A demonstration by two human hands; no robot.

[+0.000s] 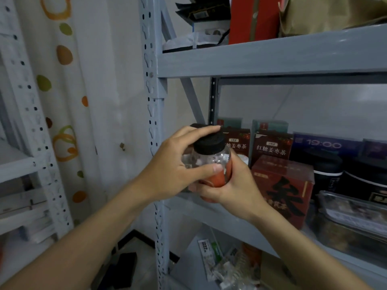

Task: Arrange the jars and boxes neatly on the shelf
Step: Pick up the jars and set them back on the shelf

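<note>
A clear jar (209,159) with a black screw lid and a red label is held in front of the left end of the grey shelf's middle board (230,225). My left hand (173,164) wraps its upper body, fingers reaching over the lid. My right hand (234,185) grips its lower part from below and the right. Behind stand dark red tea boxes (271,146), with a larger red box (289,189) in front.
Black tins (328,174) and clear lidded containers (351,222) fill the shelf's right side. The top board (272,57) carries bags and a red box. Packets lie on the level below. A second rack (31,143) stands at the left before a dotted curtain.
</note>
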